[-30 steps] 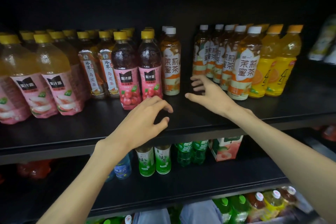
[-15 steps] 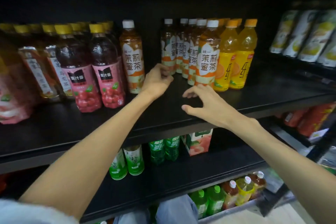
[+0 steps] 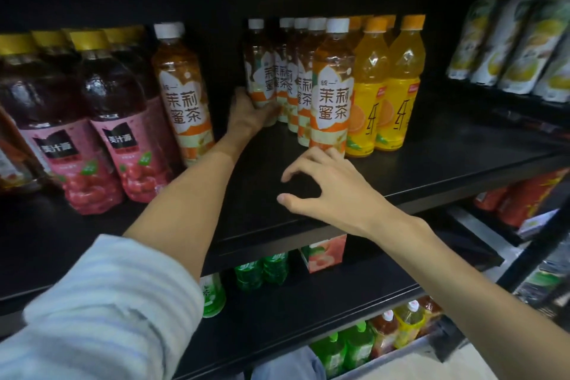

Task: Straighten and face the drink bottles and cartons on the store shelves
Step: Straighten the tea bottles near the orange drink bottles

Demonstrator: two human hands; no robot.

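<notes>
Several white-capped jasmine tea bottles stand in a row running back on the black shelf [image 3: 431,170]. My left hand [image 3: 248,116] reaches deep in and grips the base of the rear tea bottle [image 3: 258,71], the one furthest left in the row. The front tea bottle [image 3: 331,86] faces forward, and the fingertips of my right hand [image 3: 320,185] touch its base, the thumb spread wide over the shelf. A single tea bottle [image 3: 183,92] stands apart to the left, its label forward.
Two orange juice bottles [image 3: 388,86] stand right of the tea row. Red juice bottles [image 3: 114,120] with yellow caps fill the left. Pouch drinks [image 3: 518,46] lie on a shelf at the right. Green tea bottles [image 3: 262,268] and a peach carton [image 3: 324,253] sit one shelf below.
My left hand has pushed further back and taken hold of the rear tea bottle. My right hand has moved forward to the front tea bottle's base. The view has come closer.
</notes>
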